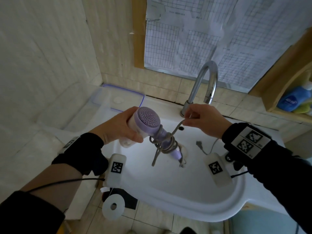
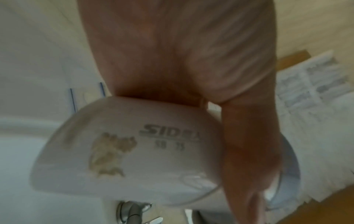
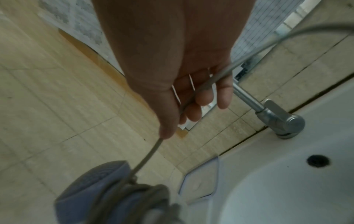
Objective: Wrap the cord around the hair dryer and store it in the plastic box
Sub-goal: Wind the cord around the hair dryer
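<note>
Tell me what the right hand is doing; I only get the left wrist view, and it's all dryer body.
Observer: The right hand pinches the cord over the sink.
Operator: How much is wrapped?
Observer: Several loops circle the handle of the hair dryer; the plug is unwrapped, over the basin.
Operator: Where's the box?
Observer: The plastic box stands left of the sink, by the wall.

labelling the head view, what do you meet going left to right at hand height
box → left hand → dryer → right hand → blue bottle
</note>
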